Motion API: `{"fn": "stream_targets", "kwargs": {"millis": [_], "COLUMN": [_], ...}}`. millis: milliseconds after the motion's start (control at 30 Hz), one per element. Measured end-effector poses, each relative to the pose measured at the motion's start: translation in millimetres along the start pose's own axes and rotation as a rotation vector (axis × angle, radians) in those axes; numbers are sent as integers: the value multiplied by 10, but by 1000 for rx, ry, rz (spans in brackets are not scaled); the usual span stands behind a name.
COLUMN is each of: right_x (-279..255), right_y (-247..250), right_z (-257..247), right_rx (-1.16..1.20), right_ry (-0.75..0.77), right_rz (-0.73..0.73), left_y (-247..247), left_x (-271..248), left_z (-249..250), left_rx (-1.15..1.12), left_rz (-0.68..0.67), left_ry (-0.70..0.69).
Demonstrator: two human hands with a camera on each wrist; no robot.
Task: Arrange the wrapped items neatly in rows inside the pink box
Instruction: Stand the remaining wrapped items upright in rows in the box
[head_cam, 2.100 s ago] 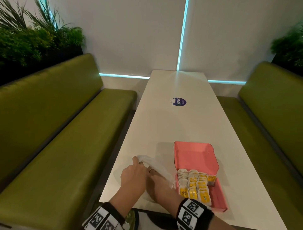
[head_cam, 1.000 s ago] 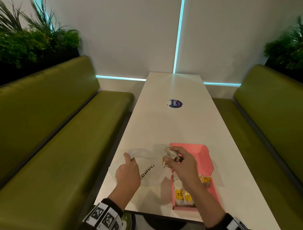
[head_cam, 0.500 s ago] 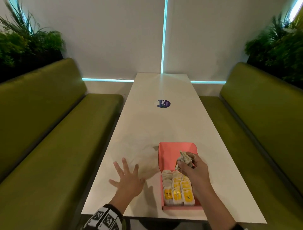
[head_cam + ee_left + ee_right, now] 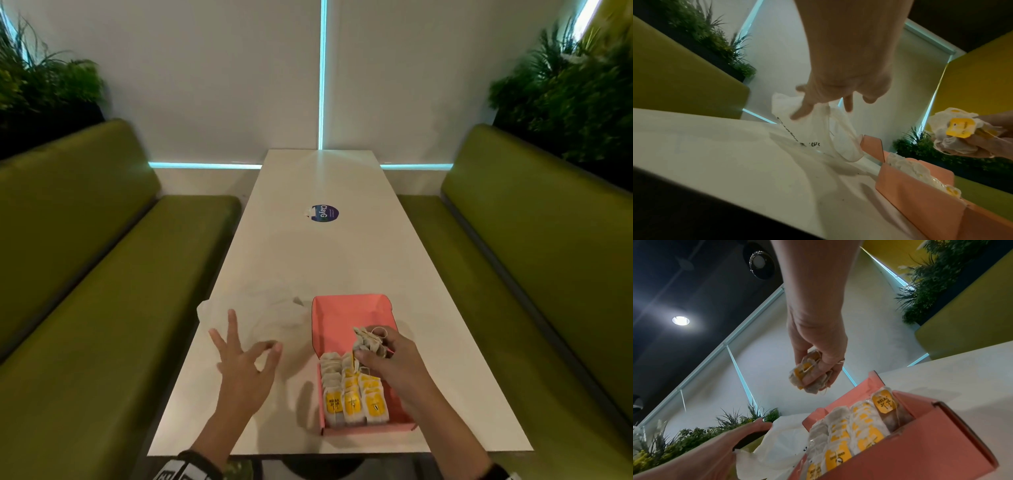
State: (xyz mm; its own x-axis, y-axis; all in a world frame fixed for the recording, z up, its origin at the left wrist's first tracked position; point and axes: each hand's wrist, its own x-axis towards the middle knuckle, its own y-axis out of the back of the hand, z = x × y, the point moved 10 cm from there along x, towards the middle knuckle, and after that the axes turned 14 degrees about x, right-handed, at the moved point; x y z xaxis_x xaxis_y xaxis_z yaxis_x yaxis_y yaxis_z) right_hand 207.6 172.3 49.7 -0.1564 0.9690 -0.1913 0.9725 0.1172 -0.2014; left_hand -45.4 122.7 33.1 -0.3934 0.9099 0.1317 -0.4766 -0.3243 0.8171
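The pink box lies open on the white table, near the front edge on the right. Rows of wrapped tea bags with yellow tags fill its near half; the far half is bare. My right hand hovers over the middle of the box and grips a bunch of tea bags, also seen in the right wrist view. My left hand hangs open with spread fingers just above a limp white plastic bag left of the box. The box wall shows in the left wrist view.
A round blue sticker is stuck on the table further back. Green benches run along both sides, with plants behind their backs. The table's near edge is right in front of me.
My right hand drew a bunch of tea bags out of the white bag and carried it right, over the box. My left hand let go of the bag and spread open.
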Motion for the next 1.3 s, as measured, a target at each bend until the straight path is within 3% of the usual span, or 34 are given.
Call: {"fn": "stream_targets", "kwargs": {"millis": [67, 267, 333, 433, 500, 567, 667, 733, 833, 1000, 1200, 1300], "right_x": [0, -12, -28, -75, -93, -99, -100, -103, -95, -111, -226, -203], "right_y": [28, 13, -24, -181, -332, -491, -716, -805, -871, -909, -855, -718], "right_z": [-3, -26, -46, -102, -131, -146, -152, -182, -211, -167, -238, -305], "right_rx": [2, -14, -27, -85, -80, -73, -164, -272, -446, -617, -648, -654], "right_ry": [-6, -12, 1, 29, 49, 70, 126, 193, 291, 313, 277, 273], "right_rz": [6, 0, -18, -101, -162, -199, -220, -196, -180, -221, -330, -297], "left_y": [19, -354, -263, 25, 38, -75, -338, -456, -549, -594, -631, -635], "left_x": [-24, 65, 97, 100, 78, 29, -107, -186, -220, -229, -246, -199], "left_z": [27, -265, -285, 55, 373, 646, 910, 950, 926, 860, 901, 822], "left_rx": [-120, -116, 38, 114, -32, -317, -774, -948, -1094, -1202, -1371, -1373], "left_rz": [-16, -324, -244, -27, -78, -272, -587, -662, -688, -650, -676, -631], "left_ry": [-35, 83, 81, -73, -195, -211, -43, 128, 304, 417, 479, 489]}}
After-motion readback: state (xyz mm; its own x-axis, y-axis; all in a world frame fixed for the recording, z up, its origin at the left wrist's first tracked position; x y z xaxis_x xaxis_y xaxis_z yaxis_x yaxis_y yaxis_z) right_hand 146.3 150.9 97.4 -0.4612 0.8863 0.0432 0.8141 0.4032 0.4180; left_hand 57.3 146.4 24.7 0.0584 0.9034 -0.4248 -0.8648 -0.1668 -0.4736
